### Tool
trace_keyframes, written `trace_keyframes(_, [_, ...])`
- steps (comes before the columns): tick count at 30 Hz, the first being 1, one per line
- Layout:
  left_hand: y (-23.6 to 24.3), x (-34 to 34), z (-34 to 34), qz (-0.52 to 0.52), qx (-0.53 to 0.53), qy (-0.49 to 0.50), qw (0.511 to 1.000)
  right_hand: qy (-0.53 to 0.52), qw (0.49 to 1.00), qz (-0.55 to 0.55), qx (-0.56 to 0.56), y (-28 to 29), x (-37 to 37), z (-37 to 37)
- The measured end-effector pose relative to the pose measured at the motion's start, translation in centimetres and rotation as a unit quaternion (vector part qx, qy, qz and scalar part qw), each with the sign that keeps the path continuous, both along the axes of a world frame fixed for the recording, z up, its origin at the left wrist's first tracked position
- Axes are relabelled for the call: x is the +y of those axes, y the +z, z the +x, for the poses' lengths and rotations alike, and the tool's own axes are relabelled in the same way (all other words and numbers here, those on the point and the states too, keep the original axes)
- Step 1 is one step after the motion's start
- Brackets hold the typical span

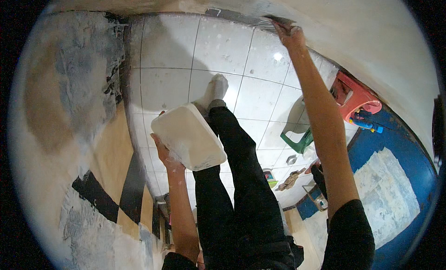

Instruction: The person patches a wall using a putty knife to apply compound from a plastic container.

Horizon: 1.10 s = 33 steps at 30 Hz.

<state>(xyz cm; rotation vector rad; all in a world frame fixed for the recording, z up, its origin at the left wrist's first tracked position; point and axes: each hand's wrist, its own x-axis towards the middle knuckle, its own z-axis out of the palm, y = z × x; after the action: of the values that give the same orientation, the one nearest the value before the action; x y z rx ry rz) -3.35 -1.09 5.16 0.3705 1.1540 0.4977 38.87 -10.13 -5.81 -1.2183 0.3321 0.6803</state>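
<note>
My left hand (166,154) grips the side of a white rectangular plastic container (190,135), held over my black-trousered legs. My right hand (290,35) is stretched far forward, closed on a flat scraper (274,20) whose blade is at a grey patched strip (234,18) along the lower edge of the pale wall (353,37) beyond the tiled floor (218,47).
A red plastic stool (346,86), blue-and-yellow tool (364,119), green plastic stool (297,140), brown rag (290,179) and small green-rimmed container (270,177) are at right. Patchy plastered walls flank me, one partly blue (371,130), another with black-and-beige shapes (132,186).
</note>
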Motion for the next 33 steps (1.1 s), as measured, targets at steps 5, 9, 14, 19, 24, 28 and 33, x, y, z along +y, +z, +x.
trace_keyframes(5, [1.0,-0.2,0.6,-0.006,0.000,0.005,1.000,0.087,0.995,0.014,-0.040,2.8,-3.3,-2.7])
trace_keyframes(9, [1.1,-0.4,-0.3,0.001,-0.031,0.006,0.999,0.029,0.997,-0.014,0.065,5.5,-1.7,-6.2])
trace_keyframes(14, [1.1,-0.6,1.5,0.007,-0.019,-0.023,1.000,-0.005,0.999,0.026,0.041,1.9,-0.9,-0.7])
trace_keyframes(19, [2.2,0.7,1.4,0.015,0.011,-0.017,1.000,-0.042,0.998,0.017,0.043,9.4,1.6,-2.4])
trace_keyframes(24, [3.2,1.0,1.9,0.021,0.028,-0.004,0.999,-0.108,0.992,-0.057,0.015,18.4,1.9,-8.4])
trace_keyframes(28, [3.5,0.6,2.3,0.027,0.027,-0.016,0.999,0.060,0.997,-0.004,0.040,13.2,-1.5,-5.0])
trace_keyframes(33, [1.6,0.4,-0.1,-0.054,-0.044,0.064,0.996,-0.093,0.988,0.069,0.101,14.8,0.5,-1.2])
